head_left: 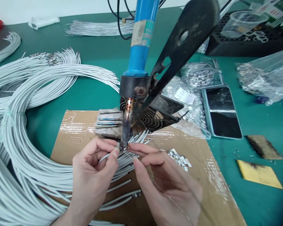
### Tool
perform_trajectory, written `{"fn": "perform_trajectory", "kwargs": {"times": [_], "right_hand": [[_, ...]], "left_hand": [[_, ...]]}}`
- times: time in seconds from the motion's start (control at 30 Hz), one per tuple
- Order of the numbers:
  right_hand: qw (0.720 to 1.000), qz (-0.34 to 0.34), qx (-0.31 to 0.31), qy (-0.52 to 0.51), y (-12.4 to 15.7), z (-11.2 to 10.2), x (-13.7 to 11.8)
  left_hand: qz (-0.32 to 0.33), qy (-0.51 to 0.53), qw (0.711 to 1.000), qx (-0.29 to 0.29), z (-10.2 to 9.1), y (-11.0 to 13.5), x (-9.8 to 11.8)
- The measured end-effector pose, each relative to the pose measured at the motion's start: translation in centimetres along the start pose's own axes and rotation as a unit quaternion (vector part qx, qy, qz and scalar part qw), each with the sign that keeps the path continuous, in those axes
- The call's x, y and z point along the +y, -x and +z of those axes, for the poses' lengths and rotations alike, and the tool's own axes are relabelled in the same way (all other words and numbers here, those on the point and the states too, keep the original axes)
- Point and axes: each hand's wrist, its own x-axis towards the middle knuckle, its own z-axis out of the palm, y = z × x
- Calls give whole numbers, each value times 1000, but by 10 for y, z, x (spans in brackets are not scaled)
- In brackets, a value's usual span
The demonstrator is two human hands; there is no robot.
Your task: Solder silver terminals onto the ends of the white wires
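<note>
A blue-handled soldering iron [141, 47] stands fixed in a black stand [179, 47], its tip [126, 131] pointing down over a taped cardboard sheet [80, 128]. My left hand [94, 175] pinches the end of a white wire [106, 156] and holds it against the tip. My right hand [165, 182] pinches a thin solder wire [165, 194] whose end meets the same tip. More white wire ends [139, 136] fan out under both hands. A small pile of metal terminals [179, 157] lies just right of my right hand.
Big coils of white wire [25, 125] fill the left side. A phone [221, 111] lies to the right, beside plastic bags of metal parts [269, 78]. A yellow sponge [259, 174] and a brown pad [264, 147] lie on the green mat. A grey block [109, 124] holds spare tips.
</note>
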Motion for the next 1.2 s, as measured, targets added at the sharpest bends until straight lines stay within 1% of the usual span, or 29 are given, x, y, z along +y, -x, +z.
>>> {"fn": "perform_trajectory", "kwargs": {"times": [0.1,0.3,0.53,0.73,1.2], "right_hand": [[1000,-1,-3,10,-1,-1,0],[1000,-7,1,4,-1,0,1],[1000,0,3,4,0,0,3],[1000,-12,2,-7,-1,0,3],[999,-29,0,14,-1,-1,5]], "left_hand": [[-9,13,1000,14,3,3,0],[-2,9,1000,30,3,4,-2],[0,5,1000,23,5,1,3],[2,-3,1000,29,5,2,3],[15,-8,999,35,4,2,4]]}}
